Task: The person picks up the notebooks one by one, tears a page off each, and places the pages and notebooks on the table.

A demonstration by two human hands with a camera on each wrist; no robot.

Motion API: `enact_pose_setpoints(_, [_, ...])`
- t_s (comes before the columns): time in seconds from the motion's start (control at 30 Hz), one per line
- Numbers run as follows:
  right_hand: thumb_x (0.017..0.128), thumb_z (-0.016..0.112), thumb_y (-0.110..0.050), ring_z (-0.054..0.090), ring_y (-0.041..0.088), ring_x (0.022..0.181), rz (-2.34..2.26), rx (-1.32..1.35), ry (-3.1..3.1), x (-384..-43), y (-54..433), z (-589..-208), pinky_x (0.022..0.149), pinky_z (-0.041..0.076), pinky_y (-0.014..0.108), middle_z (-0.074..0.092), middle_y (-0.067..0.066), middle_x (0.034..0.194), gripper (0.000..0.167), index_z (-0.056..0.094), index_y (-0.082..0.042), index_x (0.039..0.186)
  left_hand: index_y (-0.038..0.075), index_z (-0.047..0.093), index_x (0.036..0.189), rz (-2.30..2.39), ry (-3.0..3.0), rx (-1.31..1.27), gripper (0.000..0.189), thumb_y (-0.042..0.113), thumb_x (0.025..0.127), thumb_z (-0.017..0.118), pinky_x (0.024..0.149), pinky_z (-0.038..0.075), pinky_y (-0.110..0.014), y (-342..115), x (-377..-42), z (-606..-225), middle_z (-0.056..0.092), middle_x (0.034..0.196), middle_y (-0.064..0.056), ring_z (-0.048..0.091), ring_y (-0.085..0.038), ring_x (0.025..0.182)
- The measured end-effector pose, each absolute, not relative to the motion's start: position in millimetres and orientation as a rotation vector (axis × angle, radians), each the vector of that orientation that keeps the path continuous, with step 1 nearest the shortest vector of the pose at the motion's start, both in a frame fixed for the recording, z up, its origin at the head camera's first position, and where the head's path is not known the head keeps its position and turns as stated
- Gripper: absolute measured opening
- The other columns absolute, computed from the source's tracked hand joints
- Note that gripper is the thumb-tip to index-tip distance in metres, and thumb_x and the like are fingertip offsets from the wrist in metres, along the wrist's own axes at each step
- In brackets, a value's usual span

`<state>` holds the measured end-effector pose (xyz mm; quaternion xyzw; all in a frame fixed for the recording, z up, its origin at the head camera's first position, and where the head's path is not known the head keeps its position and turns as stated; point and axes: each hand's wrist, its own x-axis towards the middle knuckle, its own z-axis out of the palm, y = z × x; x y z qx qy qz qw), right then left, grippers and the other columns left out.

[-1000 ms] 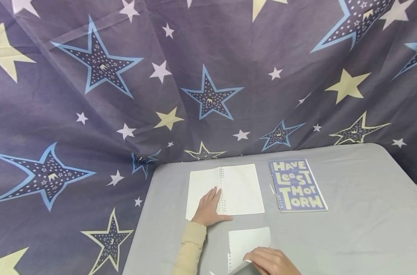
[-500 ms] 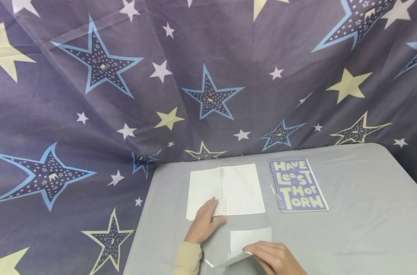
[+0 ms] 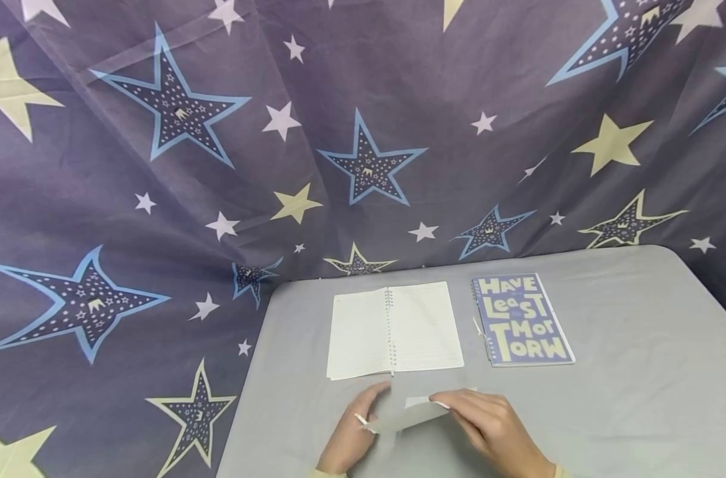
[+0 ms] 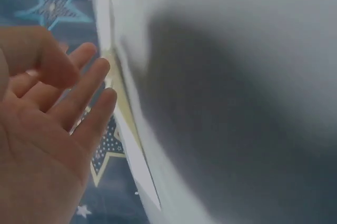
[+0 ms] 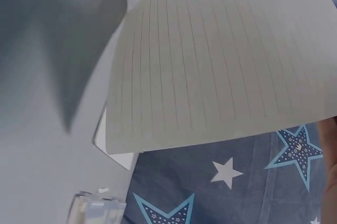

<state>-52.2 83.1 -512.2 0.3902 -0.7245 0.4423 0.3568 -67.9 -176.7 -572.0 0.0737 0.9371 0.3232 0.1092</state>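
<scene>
Pinches a lined, white paper sheet (image 3: 410, 417) in the right hand (image 3: 491, 421). Holds the left hand (image 3: 351, 431) loosely spread by the other end, near an open white spiral notebook (image 3: 425, 328).

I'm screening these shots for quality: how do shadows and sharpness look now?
Head: fairly even light, cover letters readable on the closed notebook; left wrist: a broad, soft shadow darkens the table; right wrist: ruled lines show on the held sheet, shadow at the picture's left.

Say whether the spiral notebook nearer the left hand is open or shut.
Open: the spiral notebook lies with pages spread on both sides of its binding.
</scene>
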Motion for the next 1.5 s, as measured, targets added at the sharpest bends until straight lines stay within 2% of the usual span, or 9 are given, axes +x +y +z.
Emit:
enact_pose_setpoints(0.17, [0.105, 0.048, -0.017, 0.074, 0.013, 0.088, 1.121, 0.914, -1.932, -56.6, 85.6, -505.4, 0.081, 0.057, 0.016, 0.076, 0.005, 0.101, 0.029, 0.072, -0.003, 0.114, 0.021, 0.041, 0.15, 0.94, 2.694, 0.236, 0.069, 0.005, 0.085, 0.056, 0.111, 0.042, -0.052, -170.4, -50.8, -578.7, 0.049, 0.15, 0.002, 0.05, -0.028, 0.135])
enact_pose_setpoints(0.33, [0.106, 0.046, -0.018, 0.074, 0.016, 0.088, 1.118, 0.872, -1.955, -61.6, 86.0, -498.6, 0.082, 0.057, 0.016, 0.076, 0.005, 0.103, 0.03, 0.071, -0.003, 0.116, 0.027, 0.041, 0.149, 1.129, 2.603, 0.226, 0.06, 0.036, 0.094, 0.063, 0.113, 0.037, -0.059, -162.9, -43.9, -583.1, 0.047, 0.148, 0.009, 0.048, -0.028, 0.136])
enact_pose_setpoints(0.47, [0.107, 0.043, -0.019, 0.074, 0.018, 0.09, 1.12, 0.834, -1.98, -64.7, 87.6, -494.1, 0.084, 0.056, 0.015, 0.075, 0.006, 0.106, 0.032, 0.07, -0.004, 0.117, 0.034, 0.049, 0.141, 1.277, 2.613, 0.192, 0.051, 0.052, 0.094, 0.056, 0.114, 0.037, -0.055, -157.7, -42.6, -582.3, 0.05, 0.139, 0.02, 0.05, -0.019, 0.134])
enact_pose_setpoints(0.6, [0.107, 0.044, -0.019, 0.074, 0.021, 0.092, 1.128, 0.78, -2.033, -66.1, 90.7, -492.1, 0.087, 0.055, 0.014, 0.075, 0.006, 0.107, 0.031, 0.07, -0.006, 0.117, 0.036, 0.063, 0.117, 1.381, 2.646, 0.099, 0.029, 0.052, 0.095, 0.052, 0.11, 0.044, -0.044, -153.9, -40.8, -576.9, 0.059, 0.117, 0.026, 0.059, -0.004, 0.117])
enact_pose_setpoints(0.67, [0.104, 0.05, -0.012, 0.074, 0.021, 0.092, 1.144, 0.746, -2.071, -66.1, 92.0, -492.3, 0.088, 0.054, 0.013, 0.075, 0.006, 0.106, 0.025, 0.07, -0.006, 0.118, 0.033, 0.066, 0.106, 1.449, 2.622, 0.021, 0.025, 0.051, 0.094, 0.055, 0.105, 0.05, -0.034, -152.4, -38.9, -574.0, 0.062, 0.109, 0.024, 0.062, 0.001, 0.107])
enact_pose_setpoints(0.83, [0.087, 0.063, 0.011, 0.073, 0.023, 0.093, 1.181, 0.669, -2.173, -65.7, 93.0, -494.8, 0.087, 0.054, 0.012, 0.075, 0.007, 0.104, 0.036, 0.07, -0.005, 0.119, 0.019, 0.069, 0.099, 1.626, 2.486, -0.167, 0.029, 0.046, 0.09, 0.065, 0.086, 0.056, -0.016, -151.2, -29.2, -567.6, 0.066, 0.097, 0.013, 0.068, 0.0, 0.089])
enact_pose_setpoints(1.1, [0.083, 0.069, 0.012, 0.073, 0.021, 0.091, 1.163, 0.622, -2.24, -67.6, 89.3, -505.1, 0.083, 0.054, 0.012, 0.075, 0.004, 0.103, 0.035, 0.071, -0.006, 0.114, 0.008, 0.069, 0.104, 1.664, 2.416, -0.291, 0.033, 0.037, 0.088, 0.072, 0.072, 0.062, -0.025, -154.2, -16.5, -566.6, 0.074, 0.084, 0.005, 0.072, -0.008, 0.076])
enact_pose_setpoints(1.23, [0.083, 0.073, 0.008, 0.073, 0.015, 0.088, 1.163, 0.567, -2.299, -69.5, 86.5, -515.0, 0.078, 0.055, 0.01, 0.075, 0.0, 0.1, 0.029, 0.073, -0.008, 0.108, 0.004, 0.068, 0.103, 1.66, 2.38, -0.276, 0.026, 0.024, 0.086, 0.075, 0.07, 0.062, -0.027, -158.0, -13.8, -573.3, 0.074, 0.081, -0.001, 0.072, -0.012, 0.074])
enact_pose_setpoints(1.5, [0.087, 0.074, -0.003, 0.068, 0.004, 0.072, 1.146, 0.392, -2.533, -77.0, 76.5, -538.9, 0.062, 0.056, 0.014, 0.075, 0.001, 0.088, 0.012, 0.075, -0.009, 0.096, 0.002, 0.064, 0.109, 1.518, 2.361, -0.239, 0.031, 0.015, 0.083, 0.076, 0.064, 0.06, -0.024, -165.4, -10.1, -585.3, 0.068, 0.083, 0.004, 0.069, -0.011, 0.075])
